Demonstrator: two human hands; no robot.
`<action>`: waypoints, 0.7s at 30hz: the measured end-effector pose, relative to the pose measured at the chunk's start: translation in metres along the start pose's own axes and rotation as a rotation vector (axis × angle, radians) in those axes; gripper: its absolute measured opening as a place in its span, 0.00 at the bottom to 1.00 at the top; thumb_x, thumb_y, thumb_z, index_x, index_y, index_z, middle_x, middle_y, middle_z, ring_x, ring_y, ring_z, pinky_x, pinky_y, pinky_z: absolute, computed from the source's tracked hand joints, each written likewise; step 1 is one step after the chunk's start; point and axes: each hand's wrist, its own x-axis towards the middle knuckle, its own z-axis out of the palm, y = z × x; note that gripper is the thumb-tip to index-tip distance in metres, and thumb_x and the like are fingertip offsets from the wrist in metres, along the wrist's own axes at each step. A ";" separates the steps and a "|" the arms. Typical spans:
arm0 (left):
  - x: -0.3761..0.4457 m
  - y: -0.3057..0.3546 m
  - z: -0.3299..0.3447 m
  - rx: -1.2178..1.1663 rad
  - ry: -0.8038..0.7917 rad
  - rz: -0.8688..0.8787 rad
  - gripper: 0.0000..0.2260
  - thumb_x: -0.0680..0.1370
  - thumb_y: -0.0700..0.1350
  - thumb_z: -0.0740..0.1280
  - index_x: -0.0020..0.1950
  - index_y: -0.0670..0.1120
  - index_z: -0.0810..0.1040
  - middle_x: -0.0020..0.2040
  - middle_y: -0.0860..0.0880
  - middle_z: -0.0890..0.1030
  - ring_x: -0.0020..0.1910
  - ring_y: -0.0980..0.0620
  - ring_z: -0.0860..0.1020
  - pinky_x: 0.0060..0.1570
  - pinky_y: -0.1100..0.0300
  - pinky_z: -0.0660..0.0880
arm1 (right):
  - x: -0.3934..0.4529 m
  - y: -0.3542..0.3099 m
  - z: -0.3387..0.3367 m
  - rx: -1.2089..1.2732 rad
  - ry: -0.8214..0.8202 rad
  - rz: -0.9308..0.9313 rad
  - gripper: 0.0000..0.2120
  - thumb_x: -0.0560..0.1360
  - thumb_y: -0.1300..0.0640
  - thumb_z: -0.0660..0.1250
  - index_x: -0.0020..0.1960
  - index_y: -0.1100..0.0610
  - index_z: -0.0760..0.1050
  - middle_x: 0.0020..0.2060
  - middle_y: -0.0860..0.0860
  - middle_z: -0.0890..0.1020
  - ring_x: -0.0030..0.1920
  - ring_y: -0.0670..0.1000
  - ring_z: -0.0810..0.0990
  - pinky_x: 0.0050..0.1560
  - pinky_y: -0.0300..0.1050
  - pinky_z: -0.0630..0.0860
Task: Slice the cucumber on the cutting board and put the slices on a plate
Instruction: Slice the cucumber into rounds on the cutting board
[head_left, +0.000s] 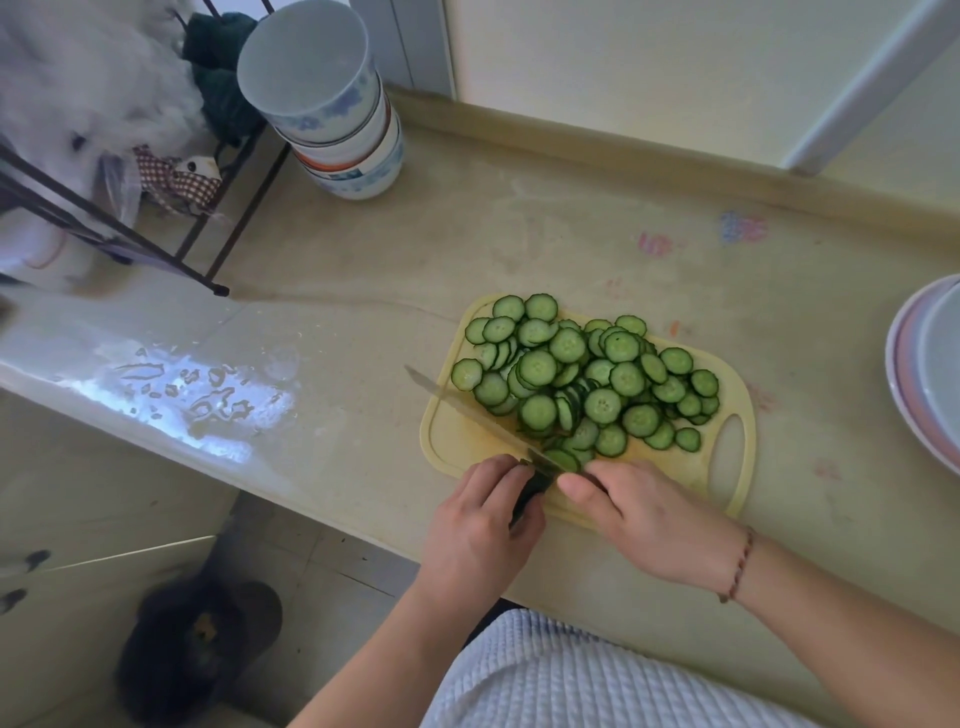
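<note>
A: Where's the cucumber rn?

B: Mostly sliced. Big heap of cucumber slices (587, 374) on the yellow cutting board (452, 441), spread from its 12 o'clock edge down to the middle. Last cucumber stub (563, 460) sits at the board's 6 o'clock, right under my hands.

A: Hands?

B: My left hand (483, 525) is wrapped round the dark handle of the knife (467, 410), fingers curled tight on it. Blade runs up twd 10 o'clock, across the board's left side; its heel sits at the stub. My right hand (644, 519) is on the stub from the 5 o'clock side, thumb flat along the board. The other fingers are tucked under the palm, so can't tell if they pinch it or just press.

A: Plate?

B: Stack of plates (919, 364) at 3 o'clock, cut off by the frame edge, well apart from the board. No slices on it that I can see.

A: Anything else on the worktop?

B: Worktop (363, 249) is beige, w/ water droplets (208, 395) at 9 o'clock near its front edge. Stack of bowls (332, 104), upside down, at 11 o'clock by the wall. Black wire rack (156, 218) beside them at 10 o'clock w/ cloth bits on it. Braided bracelet (740, 564) on my right wrist.
</note>
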 end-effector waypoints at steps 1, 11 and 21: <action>-0.001 -0.001 -0.001 0.010 0.003 0.000 0.10 0.75 0.44 0.70 0.52 0.39 0.85 0.50 0.45 0.83 0.47 0.50 0.81 0.48 0.61 0.80 | 0.001 0.001 -0.002 0.002 0.016 0.009 0.28 0.77 0.35 0.47 0.34 0.55 0.67 0.27 0.49 0.72 0.28 0.46 0.70 0.34 0.48 0.69; 0.002 0.000 0.000 0.018 0.002 -0.054 0.10 0.74 0.46 0.69 0.49 0.41 0.84 0.48 0.47 0.83 0.43 0.50 0.81 0.39 0.61 0.79 | -0.025 -0.011 -0.013 0.017 -0.033 -0.025 0.29 0.77 0.33 0.49 0.34 0.56 0.66 0.24 0.48 0.67 0.25 0.46 0.66 0.29 0.48 0.67; 0.004 0.004 -0.002 0.003 0.018 -0.040 0.11 0.76 0.45 0.66 0.50 0.42 0.85 0.47 0.48 0.83 0.42 0.51 0.80 0.41 0.64 0.76 | -0.034 -0.012 -0.016 -0.024 -0.057 -0.002 0.29 0.77 0.32 0.47 0.35 0.55 0.66 0.24 0.48 0.68 0.25 0.47 0.66 0.30 0.50 0.69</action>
